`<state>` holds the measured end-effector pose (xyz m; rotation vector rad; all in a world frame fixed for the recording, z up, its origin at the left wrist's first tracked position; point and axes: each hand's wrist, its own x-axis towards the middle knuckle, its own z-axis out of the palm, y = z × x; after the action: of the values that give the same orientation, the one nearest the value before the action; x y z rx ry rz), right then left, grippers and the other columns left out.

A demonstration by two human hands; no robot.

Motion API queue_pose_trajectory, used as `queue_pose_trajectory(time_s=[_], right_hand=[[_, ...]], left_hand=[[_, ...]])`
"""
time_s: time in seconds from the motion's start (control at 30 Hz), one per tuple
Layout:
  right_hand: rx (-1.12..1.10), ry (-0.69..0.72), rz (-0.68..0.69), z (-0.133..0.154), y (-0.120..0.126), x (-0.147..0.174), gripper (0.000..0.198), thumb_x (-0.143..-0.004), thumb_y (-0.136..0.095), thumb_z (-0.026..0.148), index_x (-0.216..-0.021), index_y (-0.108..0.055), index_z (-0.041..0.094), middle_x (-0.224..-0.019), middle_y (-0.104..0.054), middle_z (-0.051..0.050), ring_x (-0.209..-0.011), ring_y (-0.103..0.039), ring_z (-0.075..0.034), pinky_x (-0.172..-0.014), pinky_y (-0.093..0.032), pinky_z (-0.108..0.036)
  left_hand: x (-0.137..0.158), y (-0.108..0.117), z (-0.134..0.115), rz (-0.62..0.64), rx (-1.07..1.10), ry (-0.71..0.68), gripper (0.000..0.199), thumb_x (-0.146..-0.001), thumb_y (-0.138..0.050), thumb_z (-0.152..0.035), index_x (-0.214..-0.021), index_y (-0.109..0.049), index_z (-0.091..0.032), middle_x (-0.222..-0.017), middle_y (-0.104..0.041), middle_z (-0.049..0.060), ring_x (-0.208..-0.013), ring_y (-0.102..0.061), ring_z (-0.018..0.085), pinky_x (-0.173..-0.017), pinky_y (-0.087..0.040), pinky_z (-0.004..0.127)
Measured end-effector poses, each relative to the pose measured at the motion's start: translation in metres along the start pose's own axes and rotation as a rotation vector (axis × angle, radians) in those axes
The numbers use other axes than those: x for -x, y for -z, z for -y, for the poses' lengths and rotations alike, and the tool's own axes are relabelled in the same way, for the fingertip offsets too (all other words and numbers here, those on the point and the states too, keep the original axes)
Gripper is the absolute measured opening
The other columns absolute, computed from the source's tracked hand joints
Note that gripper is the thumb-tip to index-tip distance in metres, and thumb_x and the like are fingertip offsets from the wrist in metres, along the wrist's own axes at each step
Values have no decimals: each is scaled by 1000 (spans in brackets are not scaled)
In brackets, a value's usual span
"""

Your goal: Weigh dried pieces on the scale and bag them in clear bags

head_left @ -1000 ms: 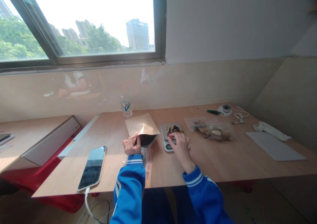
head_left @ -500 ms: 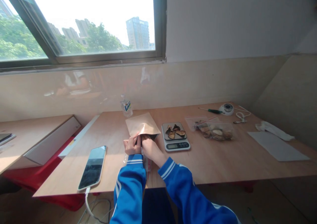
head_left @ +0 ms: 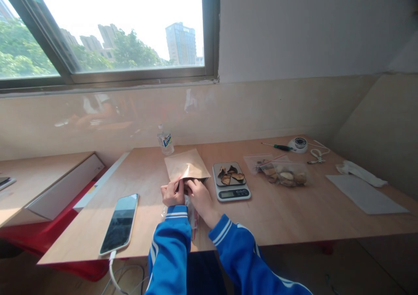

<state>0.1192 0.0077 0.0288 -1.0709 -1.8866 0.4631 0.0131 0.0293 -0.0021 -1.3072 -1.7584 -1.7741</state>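
Observation:
A brown paper bag lies on the table in front of me, its mouth towards me. My left hand is closed on the left of the bag's near edge. At the mouth, my right hand has its fingertips partly hidden under the bag's edge; what they touch inside does not show. Beneath my wrists lies a clear plastic bag with a red strip. Just right of the paper bag stands a white kitchen scale, bearing several dark-skinned dried slices.
A phone on a cable lies at the left. Behind the paper bag stands a plastic bottle. Right of the scale are zip bags of dried pieces, a screwdriver, a white dome camera, a paper sheet and a white cloth.
My right hand has drawn back slightly from the bag's mouth, so more of its fingers show. My left hand keeps its hold. The whole view has shifted a little.

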Motion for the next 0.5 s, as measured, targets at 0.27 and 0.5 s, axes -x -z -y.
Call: queue_pose_trajectory(time_s=[0.27, 0.5], right_hand=[[-82, -111, -313, -28, 85, 55, 30, -90, -50, 23, -120, -55, 21, -105, -66, -8, -94, -63, -20, -85, -52, -35], [7, -165, -366, -120, 142, -8, 31, -83, -52, 28, -110, -61, 17, -95, -69, -11, -87, -65, -22, -79, -53, -36]], left_hand=[[0, -1, 4, 53, 24, 18, 31, -80, -62, -49, -83, -76, -21, -64, -65, 4, -61, -50, 15, -58, -43, 25], [2, 6, -10, 94, 2, 41, 31, -83, -60, -47, -91, -74, -21, -70, -64, 3, -67, -52, 15, -65, -45, 25]])
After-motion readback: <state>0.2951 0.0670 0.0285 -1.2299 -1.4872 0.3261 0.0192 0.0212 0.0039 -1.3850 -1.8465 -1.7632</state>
